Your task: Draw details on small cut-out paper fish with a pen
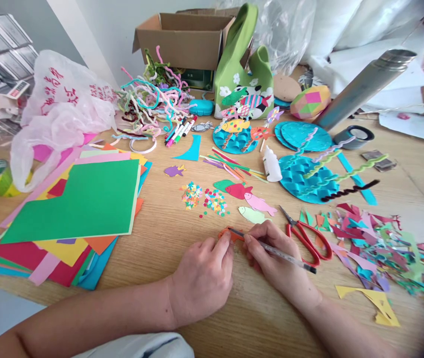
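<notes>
My right hand (271,251) is closed round a clear-barrelled pen (284,256), its tip down on a small orange paper fish (237,234). With curled fingers pressed together, my left hand (206,273) holds this fish against the table; much of the fish is covered by the fingers. Just beyond lie a pale green paper fish (253,215), a pink one (260,203), a red one (238,190) and a dark green one (222,185). Red-handled scissors (304,236) rest beside my right hand, blades slightly apart.
Coloured paper sheets (100,199) are stacked at left. Paper scraps (376,238) spread on the right. Beyond my hands are confetti (215,201), a white glue bottle (272,164), a woven blue disc (304,181) with pipe cleaners, a steel flask (368,89) and a green bag (243,74).
</notes>
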The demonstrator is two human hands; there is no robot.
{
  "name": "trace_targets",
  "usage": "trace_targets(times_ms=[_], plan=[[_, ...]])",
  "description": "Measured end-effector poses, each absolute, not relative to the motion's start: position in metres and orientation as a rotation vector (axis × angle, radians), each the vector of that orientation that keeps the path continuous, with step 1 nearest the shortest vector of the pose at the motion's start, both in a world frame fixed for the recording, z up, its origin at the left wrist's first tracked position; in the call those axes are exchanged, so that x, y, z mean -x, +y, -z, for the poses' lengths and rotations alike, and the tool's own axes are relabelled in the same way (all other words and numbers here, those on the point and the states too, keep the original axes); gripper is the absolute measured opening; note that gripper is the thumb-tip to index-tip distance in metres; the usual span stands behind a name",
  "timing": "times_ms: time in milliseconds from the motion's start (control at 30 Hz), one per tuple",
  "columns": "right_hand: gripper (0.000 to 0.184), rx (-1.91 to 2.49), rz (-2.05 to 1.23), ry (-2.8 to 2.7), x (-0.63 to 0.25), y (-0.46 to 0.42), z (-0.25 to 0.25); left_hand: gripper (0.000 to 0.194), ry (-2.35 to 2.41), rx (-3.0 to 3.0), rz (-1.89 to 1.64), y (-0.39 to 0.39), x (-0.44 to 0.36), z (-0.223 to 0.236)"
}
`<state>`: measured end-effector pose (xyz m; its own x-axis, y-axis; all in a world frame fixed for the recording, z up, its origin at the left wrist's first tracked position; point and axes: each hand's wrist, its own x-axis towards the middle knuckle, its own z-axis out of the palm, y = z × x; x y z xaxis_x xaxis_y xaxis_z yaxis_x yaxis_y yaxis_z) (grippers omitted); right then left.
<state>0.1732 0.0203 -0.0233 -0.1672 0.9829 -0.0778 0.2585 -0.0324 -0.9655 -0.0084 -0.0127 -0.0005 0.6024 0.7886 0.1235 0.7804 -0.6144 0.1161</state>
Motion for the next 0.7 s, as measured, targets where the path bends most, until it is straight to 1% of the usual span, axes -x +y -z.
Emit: trace_targets(times_ms=[700], plan=[[0.023,1.367,-1.249,-1.457,-0.1730,0.0194,0.0241,0.041,1.356,-2.776,-0.265,-0.0123,0.0092,0.0009]])
